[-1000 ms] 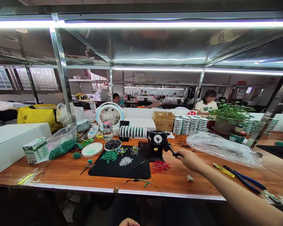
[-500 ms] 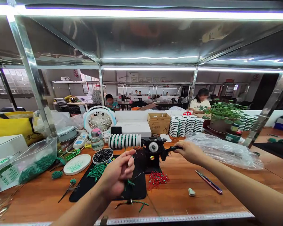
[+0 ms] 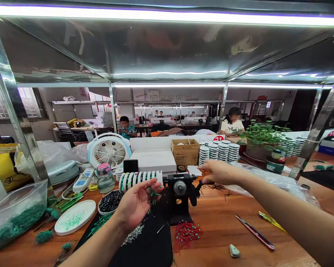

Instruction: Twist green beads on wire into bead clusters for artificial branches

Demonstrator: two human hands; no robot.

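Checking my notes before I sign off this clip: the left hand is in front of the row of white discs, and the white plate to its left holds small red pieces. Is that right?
Not quite: the small pieces on the white plate are green, as the head view shows. The plate does lie left of the left hand, which is in front of the row of white discs.

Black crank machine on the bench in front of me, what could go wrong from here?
First, the left hand is close to the row of white spools on the black crank machine; if the spools turn, it or the green strands by its fingers might catch. Second, the pile of red pieces lies at the machine's foot, so a bump could scatter it. Third, the bottle of clear liquid stands near the spools and might spill if knocked.
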